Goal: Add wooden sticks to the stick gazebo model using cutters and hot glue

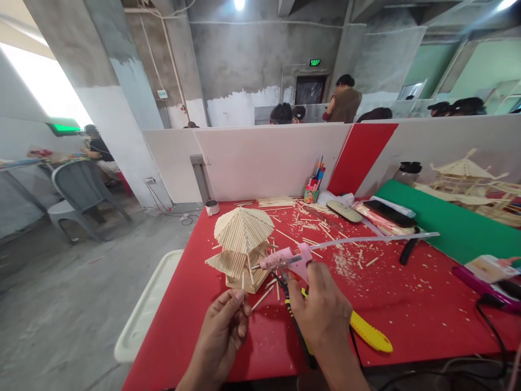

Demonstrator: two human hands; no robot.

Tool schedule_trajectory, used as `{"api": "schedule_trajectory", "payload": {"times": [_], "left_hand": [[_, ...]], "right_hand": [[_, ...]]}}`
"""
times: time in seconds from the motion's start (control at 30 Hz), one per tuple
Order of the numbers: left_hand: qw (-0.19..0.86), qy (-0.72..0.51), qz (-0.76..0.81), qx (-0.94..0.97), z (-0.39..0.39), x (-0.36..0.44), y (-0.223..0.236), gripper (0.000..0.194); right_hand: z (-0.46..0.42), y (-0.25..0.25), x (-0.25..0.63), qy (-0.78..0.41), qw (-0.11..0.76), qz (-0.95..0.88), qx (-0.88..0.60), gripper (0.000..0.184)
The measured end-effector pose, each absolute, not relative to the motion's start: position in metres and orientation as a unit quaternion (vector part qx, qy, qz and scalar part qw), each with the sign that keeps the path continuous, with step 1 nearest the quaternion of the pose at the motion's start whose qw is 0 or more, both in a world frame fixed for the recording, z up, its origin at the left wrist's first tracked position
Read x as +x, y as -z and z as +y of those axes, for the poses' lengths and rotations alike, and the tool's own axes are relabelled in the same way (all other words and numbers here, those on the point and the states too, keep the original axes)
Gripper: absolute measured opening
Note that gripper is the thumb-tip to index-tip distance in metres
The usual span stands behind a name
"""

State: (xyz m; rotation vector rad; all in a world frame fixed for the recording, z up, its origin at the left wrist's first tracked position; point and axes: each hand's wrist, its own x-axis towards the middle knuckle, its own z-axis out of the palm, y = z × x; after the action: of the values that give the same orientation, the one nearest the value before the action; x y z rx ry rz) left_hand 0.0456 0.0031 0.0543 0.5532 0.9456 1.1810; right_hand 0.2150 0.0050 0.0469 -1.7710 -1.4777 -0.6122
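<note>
My right hand (pixel 325 307) is wrapped round the handle of a pink glue gun (pixel 285 257), whose nozzle points left. A clear glue stick (pixel 374 238) extends from the gun's back end. My left hand (pixel 226 317) pinches a thin wooden stick (pixel 243 280), held upright close to the nozzle tip. Just behind both hands stands a small pavilion model (pixel 243 231) built of wooden sticks, with a ribbed, pointed upper roof and a lower roof. Pliers (pixel 296 320) with black and yellow handles lie under my right hand, which partly hides them. A yellow-handled tool (pixel 371 332) lies beside my right wrist.
Loose sticks (pixel 280 202) and wood scraps (pixel 345 263) litter the red table (pixel 179 320). A pen cup (pixel 311 193), a glasses case (pixel 344 210) and a green board (pixel 448 222) lie farther back. A white partition (pixel 268 157) closes the far edge; people sit and stand beyond.
</note>
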Motion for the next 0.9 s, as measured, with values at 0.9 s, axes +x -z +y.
{"api": "schedule_trajectory", "payload": {"times": [0.9], "left_hand": [[0.687,-0.532,0.432,0.240,0.0035,0.0459,-0.0513,0.038]], "right_hand": [[0.0046,-0.0445,0.2174,0.247,0.369,-0.592,-0.672,0.027]]}}
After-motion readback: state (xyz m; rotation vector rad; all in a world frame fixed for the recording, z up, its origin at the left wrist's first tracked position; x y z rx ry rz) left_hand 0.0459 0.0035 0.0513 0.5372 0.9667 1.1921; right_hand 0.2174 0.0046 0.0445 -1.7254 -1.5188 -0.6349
